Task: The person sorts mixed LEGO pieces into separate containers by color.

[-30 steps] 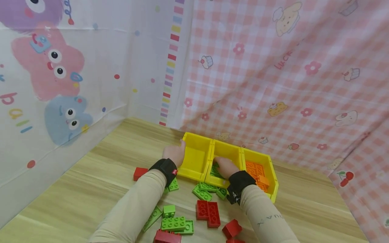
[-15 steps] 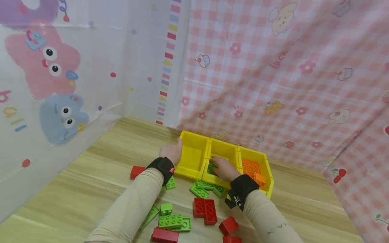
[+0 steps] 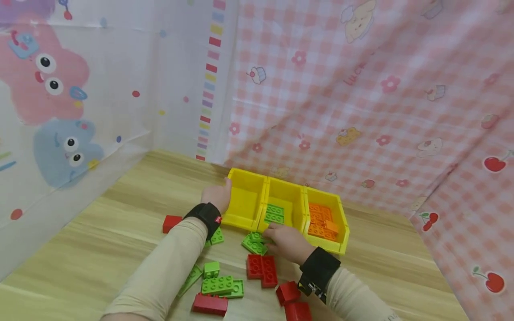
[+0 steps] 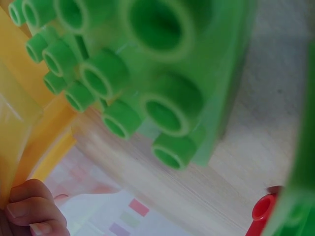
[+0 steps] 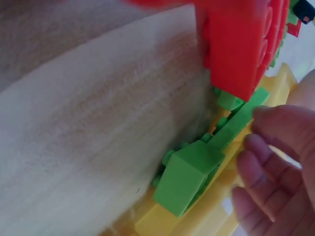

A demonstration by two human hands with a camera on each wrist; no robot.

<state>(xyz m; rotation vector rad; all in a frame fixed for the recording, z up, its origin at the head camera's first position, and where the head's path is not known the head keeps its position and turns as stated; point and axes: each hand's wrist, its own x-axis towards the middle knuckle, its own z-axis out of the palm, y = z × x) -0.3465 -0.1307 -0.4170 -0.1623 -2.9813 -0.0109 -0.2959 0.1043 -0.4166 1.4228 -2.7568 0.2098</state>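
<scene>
In the head view a row of three joined yellow bins [image 3: 246, 203] stands at the back of the table. My left hand [image 3: 217, 196] grips the left bin's side wall, thumb up along the rim; its curled fingers [image 4: 37, 209] show against the yellow plastic in the left wrist view. My right hand [image 3: 290, 243] is low in front of the middle bin, over a small group of green bricks [image 3: 254, 244]. In the right wrist view its fingers are parted and loosely bent beside a green brick [image 5: 189, 177], holding nothing. Green bricks [image 3: 275, 214] lie in the middle bin.
Orange bricks [image 3: 321, 220] fill part of the right bin. Red bricks [image 3: 262, 270] lie before the right hand, with more red blocks [image 3: 288, 292] nearer. Green bricks [image 3: 217, 284] and a long red brick [image 3: 210, 304] lie between the arms. Printed cloth walls [image 3: 305, 102] surround the table.
My right hand has come out of the middle bin, leaving green bricks inside, and moved toward me to the loose green bricks. The left hand keeps its hold. The head view has shifted slightly.
</scene>
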